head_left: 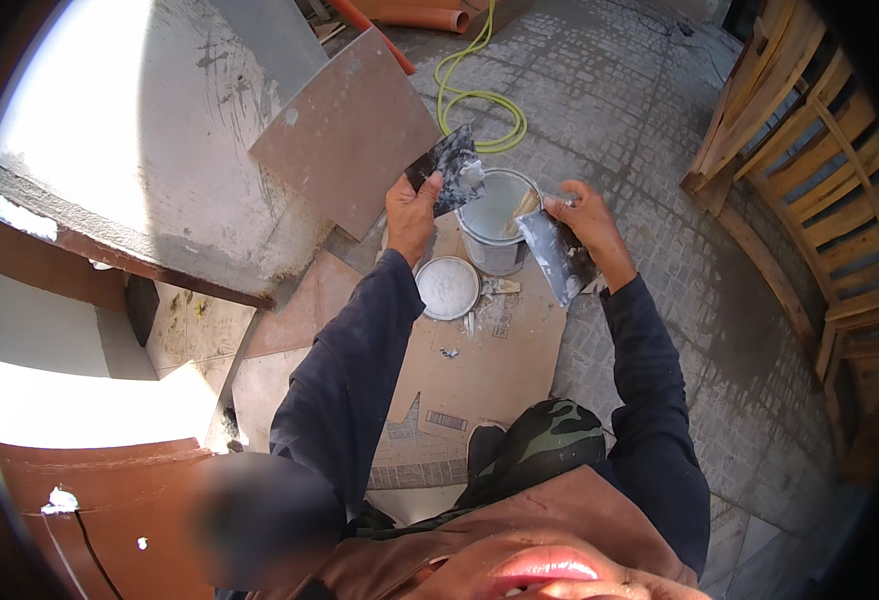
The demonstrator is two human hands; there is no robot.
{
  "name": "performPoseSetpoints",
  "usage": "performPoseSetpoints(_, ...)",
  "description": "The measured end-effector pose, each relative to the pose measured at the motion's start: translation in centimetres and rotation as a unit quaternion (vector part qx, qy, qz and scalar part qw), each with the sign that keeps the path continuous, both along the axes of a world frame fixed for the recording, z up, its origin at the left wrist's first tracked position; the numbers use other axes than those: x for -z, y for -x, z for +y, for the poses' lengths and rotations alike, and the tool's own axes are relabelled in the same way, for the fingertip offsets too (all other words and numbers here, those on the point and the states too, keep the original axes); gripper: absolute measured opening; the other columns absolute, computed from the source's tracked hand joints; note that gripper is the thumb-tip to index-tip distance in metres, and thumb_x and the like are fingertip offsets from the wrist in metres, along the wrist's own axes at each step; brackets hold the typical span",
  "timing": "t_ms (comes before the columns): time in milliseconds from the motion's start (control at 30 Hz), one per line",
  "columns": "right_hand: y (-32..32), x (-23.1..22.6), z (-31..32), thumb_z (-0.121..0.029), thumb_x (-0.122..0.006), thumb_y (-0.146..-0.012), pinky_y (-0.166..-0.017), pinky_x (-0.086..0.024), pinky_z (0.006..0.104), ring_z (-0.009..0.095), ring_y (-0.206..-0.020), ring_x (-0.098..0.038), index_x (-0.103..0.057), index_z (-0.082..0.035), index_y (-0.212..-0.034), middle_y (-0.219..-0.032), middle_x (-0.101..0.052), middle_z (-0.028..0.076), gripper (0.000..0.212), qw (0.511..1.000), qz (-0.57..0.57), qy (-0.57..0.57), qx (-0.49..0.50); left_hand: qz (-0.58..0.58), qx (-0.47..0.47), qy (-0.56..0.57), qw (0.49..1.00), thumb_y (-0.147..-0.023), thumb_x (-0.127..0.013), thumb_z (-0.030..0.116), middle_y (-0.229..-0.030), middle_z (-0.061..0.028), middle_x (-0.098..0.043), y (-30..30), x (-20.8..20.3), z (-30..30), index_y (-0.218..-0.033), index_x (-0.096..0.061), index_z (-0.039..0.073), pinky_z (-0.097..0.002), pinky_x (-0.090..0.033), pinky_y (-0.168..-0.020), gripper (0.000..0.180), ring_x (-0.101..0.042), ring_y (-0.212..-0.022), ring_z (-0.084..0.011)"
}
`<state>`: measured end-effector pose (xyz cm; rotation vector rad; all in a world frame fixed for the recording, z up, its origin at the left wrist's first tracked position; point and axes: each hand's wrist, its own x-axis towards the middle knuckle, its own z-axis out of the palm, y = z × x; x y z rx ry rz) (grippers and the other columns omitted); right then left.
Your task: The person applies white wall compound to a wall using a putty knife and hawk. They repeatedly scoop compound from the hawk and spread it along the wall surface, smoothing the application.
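Observation:
My left hand (415, 212) is closed around a wide filler spatula (457, 170), dark and mottled, with a lump of white paste at its edge. A second wide spatula (557, 258), its blade streaked with white, is gripped in my right hand (588, 228) and slants down beside the bucket. Between the two hands stands a round metal bucket (498, 258), open at the top, holding pale paste and a wooden-looking stick or handle (526, 208). A round lid (448, 288) coated in white lies just nearer, next to a small smeared tool (501, 286).
Under the bucket and lid is a flattened cardboard sheet (450, 360). A square tile or board (350, 130) leans by the plastered wall (220, 200). Farther off lie a yellow-green hose (505, 100) and orange pipes (425, 18). Wooden pallets (810, 180) stand at right on cobbled paving (660, 330).

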<state>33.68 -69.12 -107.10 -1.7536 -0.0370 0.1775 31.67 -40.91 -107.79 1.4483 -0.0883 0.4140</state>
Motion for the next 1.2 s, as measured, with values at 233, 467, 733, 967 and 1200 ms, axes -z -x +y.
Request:
performPoseSetpoints(233,2.3,0.2,-0.5,-0.002,-0.074,-0.086,-0.081,-0.055,0.0280,0.014,-0.089,-0.069,-0.065,0.003,-0.126,-0.100,-0.073,0.008,0.041,0.959,0.083,-0.269,0.023,-0.052,-0.003,-0.026,0.998,-0.097,-0.071,0.023,-0.091,0.0064,-0.062,-0.2,-1.9,1.2,-0.109,-0.068,0.005,-0.0241,-0.043,-0.075,0.021,-0.052,-0.082,-0.0057)
performPoseSetpoints(467,-2.2,-5.5,2.9,-0.020,-0.075,-0.091,-0.076,-0.050,0.0245,0.009,-0.081,-0.062,-0.071,0.001,-0.121,-0.093,-0.071,0.003,0.036,0.993,-0.092,-0.063,-0.047,0.002,0.114,0.139,0.984,-0.098,-0.069,0.021,-0.107,-0.0005,-0.067,-0.4,-1.7,1.7,-0.119,-0.064,0.005,-0.0296,-0.050,-0.081,0.027,-0.062,-0.090,-0.0127)
performPoseSetpoints(733,0.2,-7.4,6.6,-0.030,-0.074,-0.093,-0.077,-0.047,0.0257,0.011,-0.091,-0.057,-0.068,0.002,-0.124,-0.105,-0.065,0.003,0.045,0.955,-0.223,-0.125,-0.149,-0.016,0.082,0.202,0.976,-0.099,-0.066,0.017,-0.117,-0.0069,-0.066,1.8,-3.6,0.1,-0.128,-0.058,0.002,-0.0351,-0.053,-0.093,0.033,-0.064,-0.104,-0.0176)
performPoseSetpoints(967,3.5,-6.9,7.2,-0.017,-0.078,-0.083,-0.081,-0.050,0.0342,0.027,-0.097,-0.059,-0.071,-0.005,-0.118,-0.104,-0.062,0.009,0.037,0.775,-0.595,0.190,-0.094,0.045,0.033,0.385,0.921,-0.101,-0.057,0.011,-0.113,-0.0112,-0.066,3.5,-5.9,0.9,-0.120,-0.056,-0.002,-0.0405,-0.059,-0.086,0.023,-0.068,-0.097,-0.0249)
performPoseSetpoints(1200,4.4,-10.5,7.5,-0.001,-0.067,-0.086,-0.091,-0.048,0.0380,0.026,-0.099,-0.064,-0.074,-0.005,-0.112,-0.109,-0.071,0.009,0.027,0.861,-0.465,0.151,-0.143,0.053,-0.021,0.314,0.948,-0.097,-0.059,0.008,-0.100,-0.0109,-0.067,5.9,-6.7,4.5,-0.112,-0.056,-0.002,-0.0390,-0.061,-0.076,0.018,-0.070,-0.087,-0.0216)
